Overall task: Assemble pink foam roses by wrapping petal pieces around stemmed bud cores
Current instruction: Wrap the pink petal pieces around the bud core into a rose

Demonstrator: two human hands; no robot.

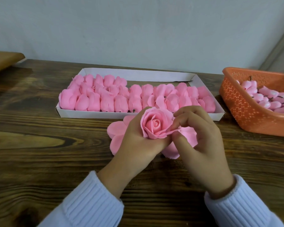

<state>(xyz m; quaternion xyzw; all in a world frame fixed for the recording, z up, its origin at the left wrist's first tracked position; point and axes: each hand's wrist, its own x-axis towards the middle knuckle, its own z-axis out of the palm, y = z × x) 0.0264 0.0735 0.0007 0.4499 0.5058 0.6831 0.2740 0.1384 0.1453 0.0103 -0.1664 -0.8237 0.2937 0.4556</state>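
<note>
Left hand (138, 143): fingers curled round the base of a pink foam rose (156, 124), holding it from below.
Right hand (202, 145): thumb and forefinger pinch an outer petal at the rose's right edge.
Rose: held above the tabletop between both hands, its open face turned up toward the camera; stem hidden.
Flat pink foam petal pieces (116, 133): lying on the dark wooden tabletop (39, 145), under the hands.
White cardboard tray (138, 74): behind, long side running left to right, packed with rows of pink roses (105, 99).
Orange perforated plastic basket (241, 105): far right, holding pale pink bud cores (269, 99) with dark stems.
</note>
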